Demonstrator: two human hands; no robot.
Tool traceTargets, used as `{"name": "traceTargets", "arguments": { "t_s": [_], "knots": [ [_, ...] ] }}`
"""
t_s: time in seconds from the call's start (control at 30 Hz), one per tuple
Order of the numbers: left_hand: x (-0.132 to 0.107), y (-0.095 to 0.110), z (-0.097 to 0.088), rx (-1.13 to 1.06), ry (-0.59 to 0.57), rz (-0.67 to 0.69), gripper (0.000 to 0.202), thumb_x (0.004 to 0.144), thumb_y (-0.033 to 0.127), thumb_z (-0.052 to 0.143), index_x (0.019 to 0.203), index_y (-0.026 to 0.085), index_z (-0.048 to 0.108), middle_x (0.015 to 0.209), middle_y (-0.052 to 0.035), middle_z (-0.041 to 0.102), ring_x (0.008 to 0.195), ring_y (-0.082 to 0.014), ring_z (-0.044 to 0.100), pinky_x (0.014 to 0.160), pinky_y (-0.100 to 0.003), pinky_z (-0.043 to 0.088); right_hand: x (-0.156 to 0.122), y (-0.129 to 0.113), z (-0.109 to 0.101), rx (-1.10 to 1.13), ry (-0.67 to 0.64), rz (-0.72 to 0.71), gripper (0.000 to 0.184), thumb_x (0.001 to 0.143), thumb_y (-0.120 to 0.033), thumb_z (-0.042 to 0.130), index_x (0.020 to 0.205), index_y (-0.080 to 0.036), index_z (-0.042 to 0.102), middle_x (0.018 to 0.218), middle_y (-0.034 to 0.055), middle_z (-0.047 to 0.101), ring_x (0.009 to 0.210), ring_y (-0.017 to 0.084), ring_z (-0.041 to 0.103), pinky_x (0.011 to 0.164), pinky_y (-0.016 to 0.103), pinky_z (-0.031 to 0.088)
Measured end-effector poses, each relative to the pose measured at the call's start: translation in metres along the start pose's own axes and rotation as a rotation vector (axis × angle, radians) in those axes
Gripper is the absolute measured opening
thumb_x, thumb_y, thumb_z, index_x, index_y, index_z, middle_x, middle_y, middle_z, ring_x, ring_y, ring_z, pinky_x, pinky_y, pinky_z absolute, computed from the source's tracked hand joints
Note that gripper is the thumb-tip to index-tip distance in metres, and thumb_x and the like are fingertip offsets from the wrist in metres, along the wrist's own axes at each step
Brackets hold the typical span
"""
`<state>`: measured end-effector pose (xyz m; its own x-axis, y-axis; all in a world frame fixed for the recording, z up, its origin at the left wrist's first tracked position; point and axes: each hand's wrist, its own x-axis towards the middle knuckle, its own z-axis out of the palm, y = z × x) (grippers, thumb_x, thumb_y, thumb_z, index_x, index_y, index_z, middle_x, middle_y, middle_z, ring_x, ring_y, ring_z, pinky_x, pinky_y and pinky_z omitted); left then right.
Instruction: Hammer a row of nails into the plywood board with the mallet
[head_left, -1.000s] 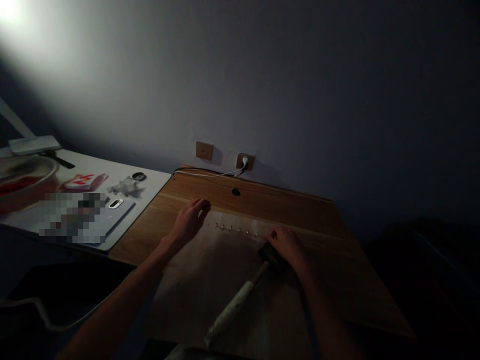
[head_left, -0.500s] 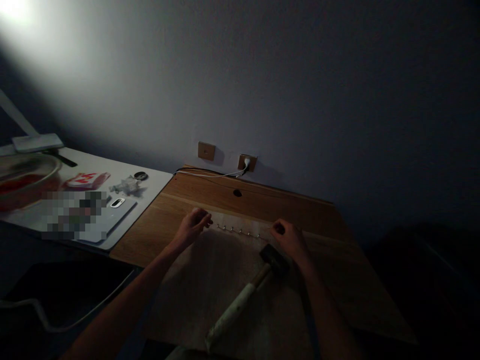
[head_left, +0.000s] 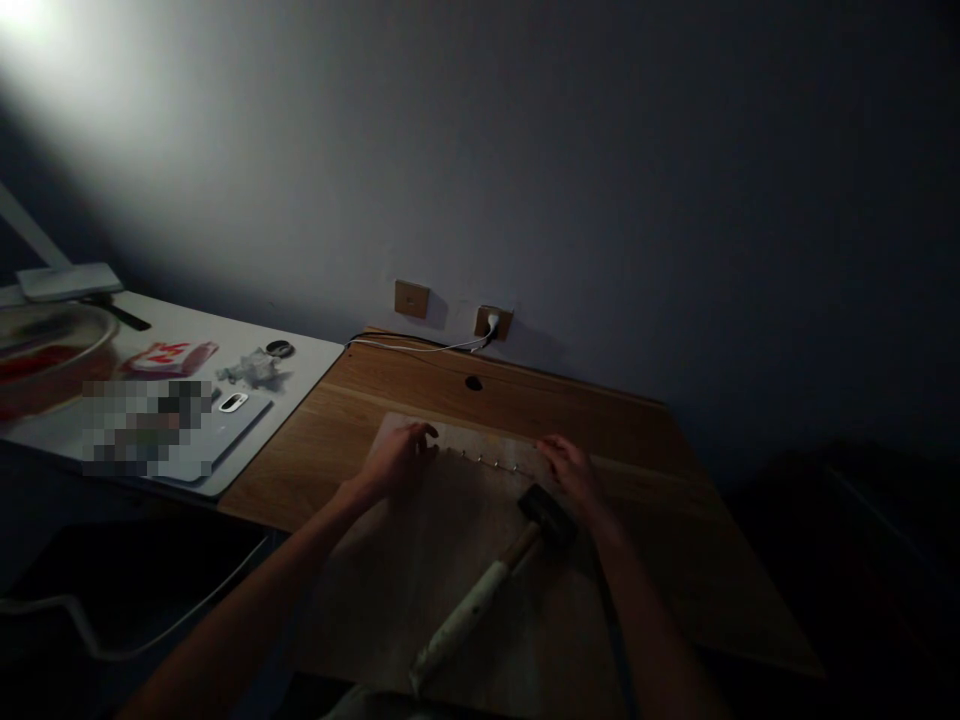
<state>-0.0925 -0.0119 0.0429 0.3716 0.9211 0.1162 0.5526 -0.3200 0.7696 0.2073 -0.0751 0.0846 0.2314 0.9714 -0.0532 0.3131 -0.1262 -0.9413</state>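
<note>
A pale wooden board (head_left: 450, 560) lies on the brown table, with a row of small shiny nails (head_left: 480, 459) standing near its far edge. What looks like a thin line runs along the row. My left hand (head_left: 401, 458) is at the row's left end, fingers bent and thumb side close to the nails; it covers the leftmost ones. My right hand (head_left: 568, 465) is beyond the right end, fingertips pressed together at the board's far edge. Anything pinched in either hand is too small to make out. A hammer (head_left: 480, 590) with a dark head and white-wrapped handle rests on the board.
On the left, a white table (head_left: 304, 375) holds a white kitchen scale (head_left: 244, 425), a crumpled clear bag (head_left: 259, 370), a red-and-white packet (head_left: 169, 358) and a large bowl (head_left: 97, 345). Behind stands a wall with a plugged-in socket (head_left: 493, 323).
My left hand has moved slightly right and down, over the leftmost nails. My right hand has shifted a little, its fingers reaching further left. The hammer stays on the board.
</note>
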Motion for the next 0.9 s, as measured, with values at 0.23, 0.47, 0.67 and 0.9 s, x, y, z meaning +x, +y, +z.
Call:
{"name": "traceTargets", "arguments": {
  "t_s": [0.23, 0.47, 0.67, 0.9],
  "knots": [
    [-0.001, 0.009, 0.004, 0.337, -0.123, 0.131, 0.024, 0.091, 0.011, 0.049, 0.095, 0.017, 0.072, 0.099, -0.0084, 0.069, 0.084, -0.0179, 0.066, 0.076, -0.025, 0.048, 0.0, 0.006, 0.019, -0.588, -0.077, -0.023, 0.009, 0.079, -0.025, 0.07, 0.071, -0.022, 0.067, 0.07, 0.005, 0.069, 0.082, 0.024, 0.065, 0.076, 0.032, 0.04],
    [0.0, 0.018, -0.004, 0.459, -0.153, 0.148, 0.021, 0.093, 0.011, 0.048, 0.092, 0.016, 0.069, 0.095, -0.0089, 0.069, 0.081, -0.0182, 0.065, 0.071, -0.026, 0.045, 0.004, 0.002, 0.026, -0.693, -0.084, -0.026, 0.008, 0.079, -0.017, 0.067, 0.073, -0.022, 0.066, 0.09, 0.0105, 0.074, 0.097, 0.027, 0.066, 0.08, 0.033, 0.04],
    [0.005, 0.017, -0.002, 0.476, -0.094, 0.145, 0.017, 0.094, 0.022, 0.053, 0.085, 0.017, 0.066, 0.09, -0.0093, 0.068, 0.076, -0.0195, 0.063, 0.065, -0.027, 0.041, 0.007, -0.015, 0.021, -0.303, -0.051, -0.032, 0.005, 0.074, -0.026, 0.063, 0.073, -0.024, 0.059, 0.065, -0.0007, 0.059, 0.069, 0.019, 0.059, 0.065, 0.028, 0.04],
    [0.021, 0.025, -0.004, -0.253, 0.139, -0.115, 0.029, 0.088, 0.038, 0.06, 0.067, 0.019, 0.053, 0.062, 0.0015, 0.05, 0.057, -0.0123, 0.047, 0.055, -0.023, 0.033, -0.005, -0.035, 0.009, 0.334, -0.111, 0.017, 0.033, 0.078, -0.058, 0.049, 0.074, -0.025, 0.046, 0.059, -0.0056, 0.041, 0.046, 0.011, 0.034, 0.04, 0.021, 0.027]
  ]
}}
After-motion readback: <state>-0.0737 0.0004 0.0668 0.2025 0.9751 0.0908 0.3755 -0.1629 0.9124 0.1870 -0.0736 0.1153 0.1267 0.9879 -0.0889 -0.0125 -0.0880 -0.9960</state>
